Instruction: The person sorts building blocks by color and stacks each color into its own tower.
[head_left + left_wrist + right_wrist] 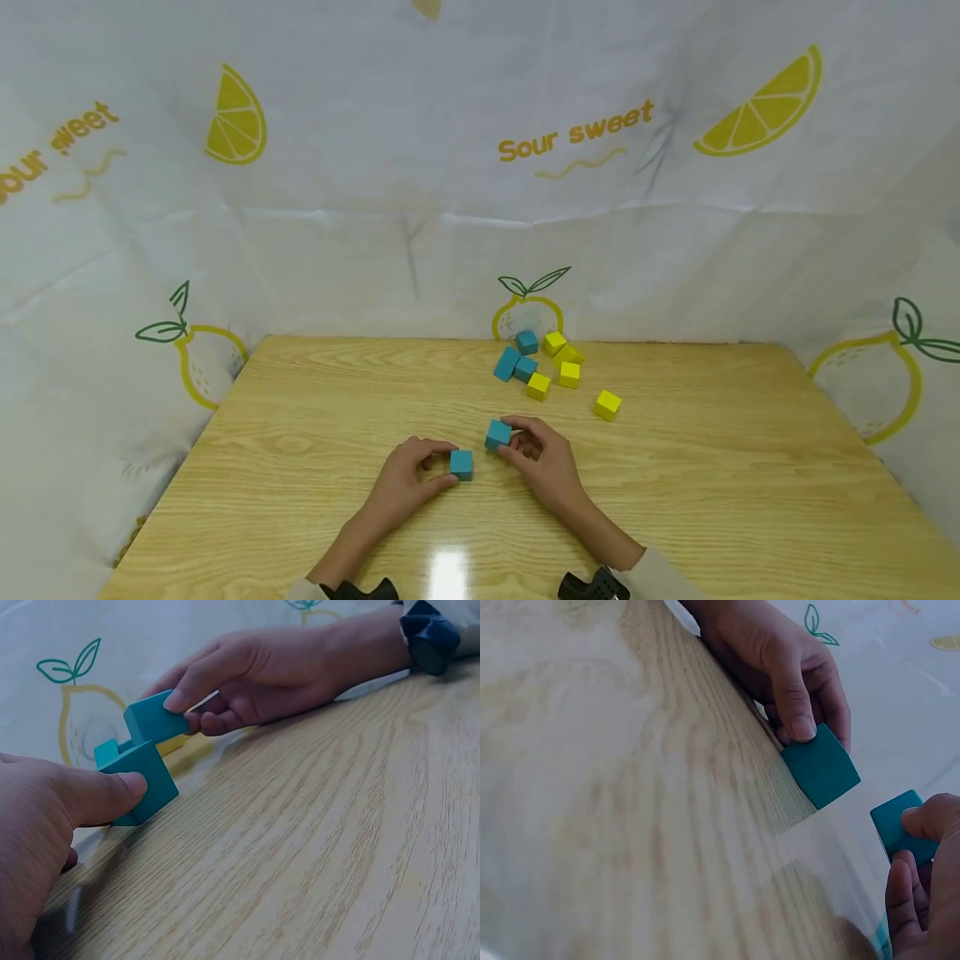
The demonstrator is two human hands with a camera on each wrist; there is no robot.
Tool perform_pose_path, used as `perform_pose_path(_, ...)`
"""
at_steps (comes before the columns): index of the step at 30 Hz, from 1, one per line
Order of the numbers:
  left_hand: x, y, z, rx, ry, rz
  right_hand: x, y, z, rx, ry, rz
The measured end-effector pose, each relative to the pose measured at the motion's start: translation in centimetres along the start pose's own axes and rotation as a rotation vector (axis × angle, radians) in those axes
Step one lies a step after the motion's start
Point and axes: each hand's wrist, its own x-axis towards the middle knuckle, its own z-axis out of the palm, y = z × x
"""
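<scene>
Between thumb and fingers my left hand [408, 479] pinches a blue cube [461, 466] down at the tabletop. My right hand [549, 467] grips a second blue cube [498, 434], slightly farther back and to the right, with a small gap between the two cubes in the head view. The left wrist view shows the left thumb flat on the near face of its cube [146, 787], and the other cube [155, 718] held behind it. In the right wrist view the right hand [930, 877] holds its cube [901, 823] at the right edge.
Behind the hands lies a loose group of blocks: several yellow ones, such as a yellow cube [538, 386], and blue ones, such as a blue block [507, 364]. One yellow cube [607, 405] sits apart to the right. A white lemon-print cloth [360, 275] hangs around the wooden table [300, 417].
</scene>
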Motion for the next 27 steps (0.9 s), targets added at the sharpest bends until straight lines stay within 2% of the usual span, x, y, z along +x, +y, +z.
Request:
perform_pose_path(6, 0.02, -0.02, -0.09, 0.002, -0.011, -0.016, -0.58, -0.67, 0.10, -0.001, -0.077, 0.043)
perform_pose_path(13, -0.01, 0.07, -0.10, 0.003, -0.013, -0.017, -0.61, -1.03, 0.09, -0.031, -0.188, 0.033)
perform_pose_path(27, 0.08, 0.04, 0.02, 0.007, -0.001, 0.000, -0.52, -0.89, 0.03, -0.071, -0.252, -0.015)
